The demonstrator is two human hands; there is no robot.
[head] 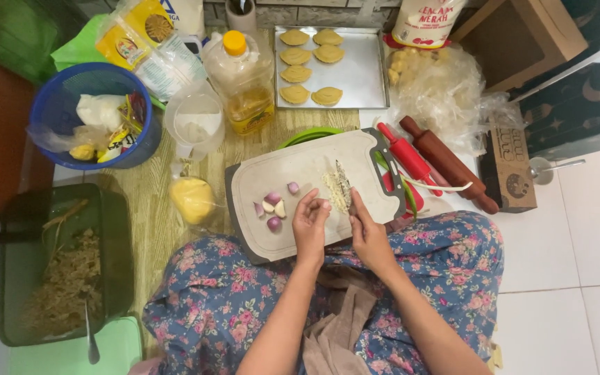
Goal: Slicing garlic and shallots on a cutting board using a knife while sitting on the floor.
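Blue floral garment — bare forearms

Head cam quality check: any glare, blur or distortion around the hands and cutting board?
Head view: light even and soft, shadows faint; left hand, right hand and knife fairly sharp on the cutting board; slight glare on the baking tray and white floor tiles; wide-angle bending at the edges.

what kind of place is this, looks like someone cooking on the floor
Most likely a home kitchen floor used for food prep. A person sits on white tiles with a cutting board on their lap, the right hand holding a knife over chopped bits. A tray of shaped pastries and a cooking oil bottle stand nearby.
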